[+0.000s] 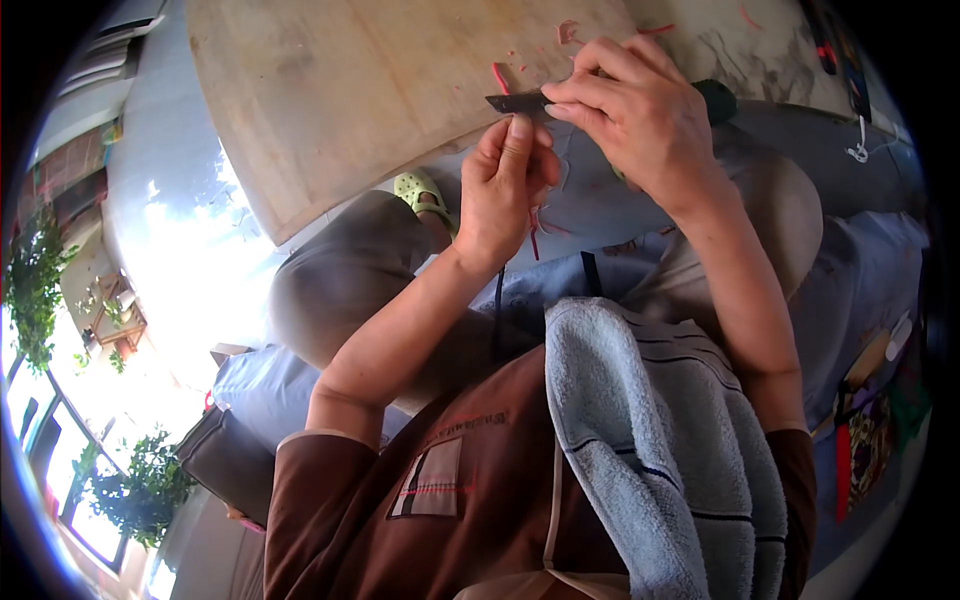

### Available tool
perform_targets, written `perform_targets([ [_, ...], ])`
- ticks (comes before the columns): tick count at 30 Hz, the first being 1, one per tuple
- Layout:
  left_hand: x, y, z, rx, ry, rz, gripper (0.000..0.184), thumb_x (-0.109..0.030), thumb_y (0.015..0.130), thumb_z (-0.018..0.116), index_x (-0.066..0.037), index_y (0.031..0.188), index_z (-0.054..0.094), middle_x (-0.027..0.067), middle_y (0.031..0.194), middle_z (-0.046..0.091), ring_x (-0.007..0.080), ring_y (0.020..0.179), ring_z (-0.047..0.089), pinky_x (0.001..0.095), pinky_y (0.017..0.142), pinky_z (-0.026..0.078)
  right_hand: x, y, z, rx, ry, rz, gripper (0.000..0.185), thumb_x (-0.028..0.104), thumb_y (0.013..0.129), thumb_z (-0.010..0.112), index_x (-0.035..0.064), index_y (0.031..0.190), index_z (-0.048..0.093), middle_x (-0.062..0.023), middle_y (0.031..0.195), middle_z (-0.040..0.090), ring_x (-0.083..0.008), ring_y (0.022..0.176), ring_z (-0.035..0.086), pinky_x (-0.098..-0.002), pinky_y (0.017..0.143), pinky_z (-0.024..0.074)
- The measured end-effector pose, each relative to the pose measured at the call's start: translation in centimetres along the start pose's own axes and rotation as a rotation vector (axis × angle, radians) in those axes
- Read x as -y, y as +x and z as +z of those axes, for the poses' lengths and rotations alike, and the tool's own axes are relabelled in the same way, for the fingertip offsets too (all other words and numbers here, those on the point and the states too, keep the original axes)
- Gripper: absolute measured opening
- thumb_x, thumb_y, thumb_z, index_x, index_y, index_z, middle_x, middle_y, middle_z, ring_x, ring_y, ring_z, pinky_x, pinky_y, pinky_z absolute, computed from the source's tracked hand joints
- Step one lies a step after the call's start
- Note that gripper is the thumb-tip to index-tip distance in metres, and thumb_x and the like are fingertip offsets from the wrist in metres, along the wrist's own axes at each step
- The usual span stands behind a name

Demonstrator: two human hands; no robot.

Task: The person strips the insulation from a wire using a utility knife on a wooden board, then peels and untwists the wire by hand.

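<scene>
My right hand [640, 115] is closed around a knife whose dark, pointed blade [515, 103] sticks out to the left. A dark green rounded end [716, 101] shows behind that hand; I cannot tell if it belongs to the handle. Just below the blade, my left hand [508, 175] is closed with its thumb up against the fingers, close to the edge. A thin red strip [500, 78] rises past the blade, and its lower part is hidden by the blade and thumb. More red strands [534, 235] hang or lie below the left hand.
A worn wooden board [330, 90] lies in front, with red scraps [655, 30] around it. Dark-handled tools [850, 70] are at the upper right. A light blue towel [640, 420] drapes over my brown top. Below the board shows a green clog [420, 188]. Plants [140, 490] stand left.
</scene>
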State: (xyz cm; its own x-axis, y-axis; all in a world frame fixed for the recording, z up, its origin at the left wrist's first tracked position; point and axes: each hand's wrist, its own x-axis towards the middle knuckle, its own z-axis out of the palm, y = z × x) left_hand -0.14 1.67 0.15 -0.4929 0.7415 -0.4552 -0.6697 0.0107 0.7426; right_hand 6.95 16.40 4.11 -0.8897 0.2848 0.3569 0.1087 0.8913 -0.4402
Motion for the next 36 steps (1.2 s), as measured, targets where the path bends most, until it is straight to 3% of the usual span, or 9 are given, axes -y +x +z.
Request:
perform_targets([
  [3,-0.2,0.1,0.1,-0.003,0.022,-0.016,0.026,-0.028,0.097,0.042,-0.007,0.087,0.052,0.0027,0.06,0.052,0.0042,0.045,0.034,0.0192,0.041,0.025,-0.3,-0.4,0.7,-0.067,-0.046,-0.029,0.015,0.017,0.066,0.071,0.0148,0.081,0.069,0.0055,0.079,0.054,-0.0146,0.076,0.053,-0.0275,0.065,0.0463],
  [7,-0.1,0.1,0.1,-0.003,-0.005,-0.016,0.026,-0.028,0.097,0.042,-0.006,0.087,0.052,0.0028,0.06,0.052,0.0041,0.044,0.033,0.0193,0.04,0.024,-0.9,-0.9,2.1,-0.18,-0.145,-0.136,0.014,0.02,0.065,0.062,0.0176,0.079,0.064,0.0049,0.084,0.055,-0.0183,0.079,0.052,-0.0286,0.069,0.0476],
  [10,-0.3,0.0,0.3,-0.019,-0.033,-0.033,0.024,-0.028,0.096,0.044,-0.008,0.087,0.053,0.0,0.059,0.048,0.0033,0.043,0.027,0.0189,0.038,0.02,-1.1,-1.1,2.7,-0.259,-0.179,-0.176,0.013,0.019,0.064,0.062,0.0168,0.077,0.063,0.0048,0.085,0.055,-0.0182,0.08,0.052,-0.0284,0.069,0.0475],
  [16,-0.5,0.3,0.3,0.02,-0.128,-0.045,0.024,-0.027,0.097,0.042,-0.007,0.088,0.052,0.0005,0.06,0.049,0.0036,0.043,0.026,0.0195,0.038,0.019,0.2,-0.2,0.4,-0.06,-0.139,-0.063,0.011,0.017,0.064,0.063,0.0157,0.075,0.063,0.0035,0.085,0.053,-0.0189,0.079,0.051,-0.0301,0.066,0.0471],
  [26,-0.7,0.1,0.6,0.013,-0.153,-0.077,0.024,-0.027,0.097,0.042,-0.007,0.087,0.052,0.0005,0.061,0.049,0.0036,0.042,0.024,0.0198,0.037,0.018,-0.6,-0.5,2.3,-0.244,-0.205,-0.189,0.021,0.013,0.061,0.065,0.0158,0.082,0.066,0.0023,0.083,0.05,-0.0185,0.079,0.049,-0.0297,0.067,0.0444],
  [36,-2.1,0.1,1.1,0.0,-0.315,-0.187,0.022,-0.024,0.096,0.042,-0.008,0.083,0.051,-0.0011,0.062,0.048,0.0033,0.043,0.024,0.0187,0.038,0.017,-0.9,-0.3,3.2,-0.276,-0.24,-0.225,0.024,0.013,0.062,0.064,0.0174,0.086,0.066,0.0028,0.085,0.052,-0.0186,0.081,0.049,-0.0295,0.069,0.0442],
])
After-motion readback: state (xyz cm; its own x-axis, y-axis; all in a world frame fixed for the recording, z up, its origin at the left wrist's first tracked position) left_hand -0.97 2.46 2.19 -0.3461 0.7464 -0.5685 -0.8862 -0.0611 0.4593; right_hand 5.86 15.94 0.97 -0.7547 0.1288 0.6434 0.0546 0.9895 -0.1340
